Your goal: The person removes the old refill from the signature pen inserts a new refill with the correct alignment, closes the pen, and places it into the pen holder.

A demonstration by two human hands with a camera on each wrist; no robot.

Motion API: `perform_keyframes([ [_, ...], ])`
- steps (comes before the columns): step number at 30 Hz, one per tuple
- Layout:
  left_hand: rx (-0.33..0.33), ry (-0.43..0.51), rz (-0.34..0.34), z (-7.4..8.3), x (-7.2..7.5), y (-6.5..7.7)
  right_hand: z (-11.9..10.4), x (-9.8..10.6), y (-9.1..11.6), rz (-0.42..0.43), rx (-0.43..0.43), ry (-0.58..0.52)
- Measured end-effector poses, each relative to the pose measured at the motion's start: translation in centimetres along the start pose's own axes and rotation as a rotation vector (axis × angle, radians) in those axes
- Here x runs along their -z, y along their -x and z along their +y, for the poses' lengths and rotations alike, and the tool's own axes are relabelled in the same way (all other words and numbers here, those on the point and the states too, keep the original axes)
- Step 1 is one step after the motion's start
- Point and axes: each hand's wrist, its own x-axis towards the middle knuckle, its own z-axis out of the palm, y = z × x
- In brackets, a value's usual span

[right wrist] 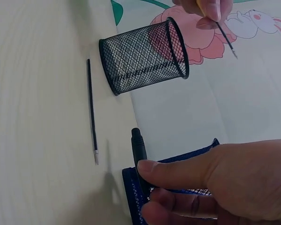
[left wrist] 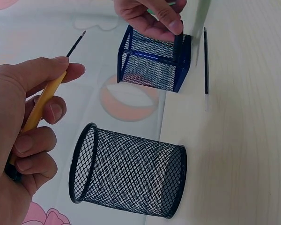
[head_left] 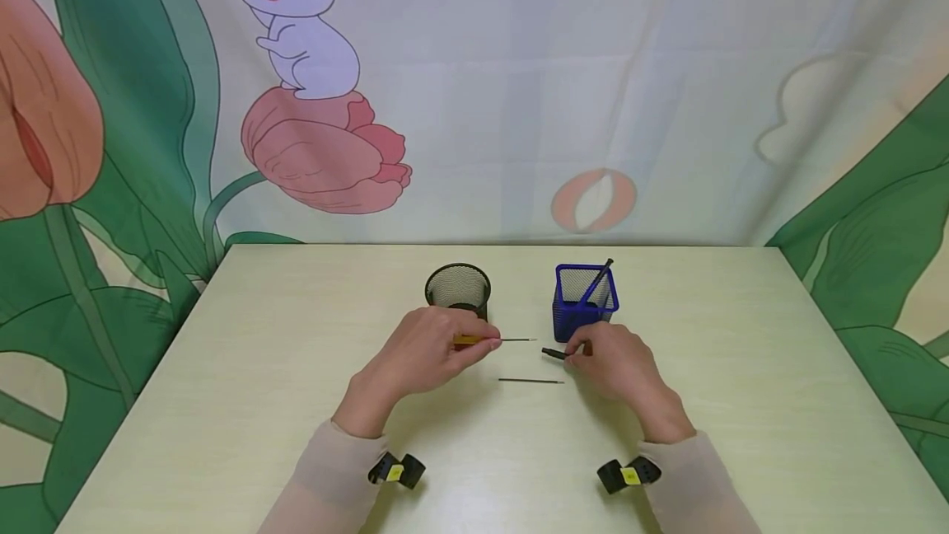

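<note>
My left hand [head_left: 433,353] grips a yellow pen barrel [left wrist: 40,105] with a dark end low in the palm. A thin dark refill [left wrist: 76,43] sticks out of the barrel's other end, past the thumb and forefinger. Between thumb and fingers, my right hand [head_left: 611,357] pinches a short black pen part [right wrist: 139,152], ridged near its tip, in front of the blue mesh pen holder [head_left: 571,321]. Another refill [head_left: 530,381], dark with a pale tip, lies on the table below the gap between the hands.
A round black mesh pen holder [head_left: 458,283] stands just behind my left hand. In the square blue holder leans a dark pen [head_left: 604,270]. The pale wooden table [head_left: 222,402] ends at a printed curtain [head_left: 482,105] behind both holders.
</note>
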Motion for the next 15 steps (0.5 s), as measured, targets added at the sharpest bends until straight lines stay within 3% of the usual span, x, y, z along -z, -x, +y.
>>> perform_keyframes([
  [15,0.007,-0.006,0.000,-0.16,-0.15,-0.08,-0.54,0.75,0.31,-0.026,0.012,-0.030],
])
